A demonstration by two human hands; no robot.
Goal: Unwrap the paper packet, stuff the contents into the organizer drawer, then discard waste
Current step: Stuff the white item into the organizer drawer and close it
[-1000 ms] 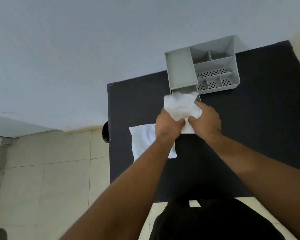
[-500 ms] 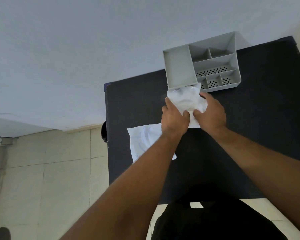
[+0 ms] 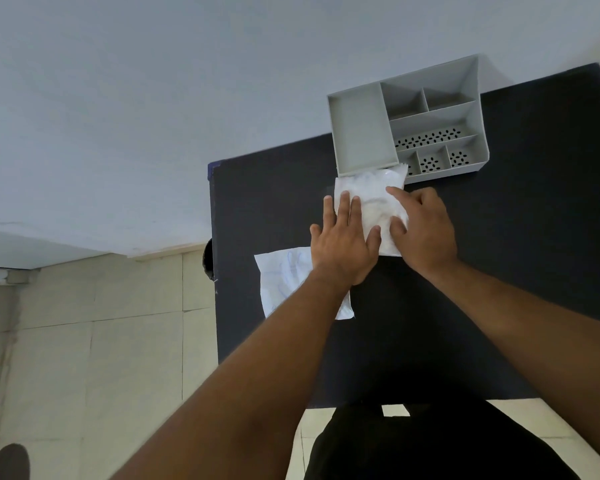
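A white, soft plastic-wrapped bundle [image 3: 374,194] lies at the front of the grey organizer [image 3: 359,131], covering the drawer below the organizer's large left compartment, so the drawer itself is hidden. My left hand [image 3: 343,247] lies flat on the bundle's left side with its fingers spread. My right hand [image 3: 426,230] grips the bundle's right edge between index finger and thumb. The opened white paper wrapper [image 3: 284,282] lies on the black table [image 3: 499,254], partly under my left forearm.
The organizer stands at the table's far edge against a pale wall, and its small compartments have perforated bottoms. The table's left edge drops to a tiled floor. A dark round object [image 3: 208,258] shows beside that edge. My dark clothing fills the bottom of the view.
Both hands moved the bundle forward to the organizer's front. My left hand let go of it and now lies flat on top with its fingers spread.
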